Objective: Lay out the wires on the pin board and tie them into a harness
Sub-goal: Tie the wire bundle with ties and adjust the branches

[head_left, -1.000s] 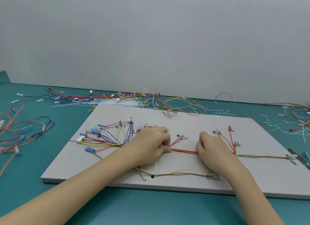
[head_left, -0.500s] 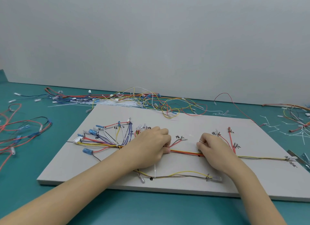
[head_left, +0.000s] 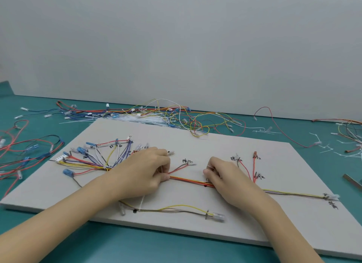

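Here, in the head view, the wire bundle lies flat on the pale pin board, which rests on the green tabletop. It runs as one trunk from the fan of blue-tipped branch wires at the left to a clear connector at the right. The left hand has its fingers curled and pinches the trunk where a red branch splits off. The right hand is also curled down on the trunk a little further right, near a thin white cable tie; whether it grips the tie or the wires I cannot tell. I judge the wires to be light, thin and very limp, so they will sag and spring apart if they are released. The trunk is best taken between thumb and fingertip close to the point to be tied, not by the small terminals, which look fragile. The insulation is probably smooth, so a firm pinch is needed. Loose wires lie in a heap beyond the board.
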Tool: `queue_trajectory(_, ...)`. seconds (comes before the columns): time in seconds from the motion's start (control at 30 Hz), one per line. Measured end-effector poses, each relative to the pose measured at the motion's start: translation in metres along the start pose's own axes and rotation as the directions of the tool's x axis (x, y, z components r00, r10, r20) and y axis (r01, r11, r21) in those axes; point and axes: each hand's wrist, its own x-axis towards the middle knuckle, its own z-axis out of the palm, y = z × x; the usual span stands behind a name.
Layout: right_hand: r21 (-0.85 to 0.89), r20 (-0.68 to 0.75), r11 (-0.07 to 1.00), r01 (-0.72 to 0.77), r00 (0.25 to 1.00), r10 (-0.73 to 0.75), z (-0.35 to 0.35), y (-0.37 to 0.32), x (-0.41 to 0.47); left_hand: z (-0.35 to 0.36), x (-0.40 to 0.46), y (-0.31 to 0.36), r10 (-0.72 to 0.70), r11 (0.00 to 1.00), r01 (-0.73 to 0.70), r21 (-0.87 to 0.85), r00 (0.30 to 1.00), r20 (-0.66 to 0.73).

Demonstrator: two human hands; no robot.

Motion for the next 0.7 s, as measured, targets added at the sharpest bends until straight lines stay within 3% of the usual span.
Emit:
queue_trajectory(0.17,-0.006,0.001,1.000,0.030,1.000,-0.030,0.003,-0.001,-0.001,-0.001,-0.006,-0.001,-0.005,1.000,0.004,-0.026,0.999,-0.041)
queue_trajectory(0.27,0.006,-0.006,1.000,0.010,1.000,-0.010,0.002,0.001,0.000,-0.001,-0.001,0.001,-0.064,0.998,0.064,-0.002,0.998,0.011)
queue_trajectory(0.37,0.103,-0.016,0.995,-0.013,1.000,0.015,-0.001,0.002,-0.002,0.005,0.007,0.008,-0.125,0.967,0.123,0.222,0.992,-0.008)
queue_trajectory(0.47,0.190,-0.254,0.981,-0.039,0.963,0.087,-0.013,0.012,-0.001,0.008,0.010,0.018,-0.107,0.908,0.144,0.393,0.988,-0.114)
queue_trajectory(0.53,0.135,-0.396,0.983,-0.123,0.903,0.167,-0.026,0.025,0.002,0.008,0.013,0.027,0.017,0.923,0.054,0.381,0.984,-0.180)
queue_trajectory(0.6,0.081,-0.415,0.968,-0.239,0.875,0.251,-0.034,0.039,0.005,0.013,0.019,0.036,0.115,0.943,-0.062,0.328,0.983,-0.146)
queue_trajectory(0.7,0.080,-0.395,0.935,-0.346,0.850,0.348,-0.035,0.053,0.013,0.026,0.031,0.051,0.113,0.987,-0.106,0.119,0.992,-0.048)
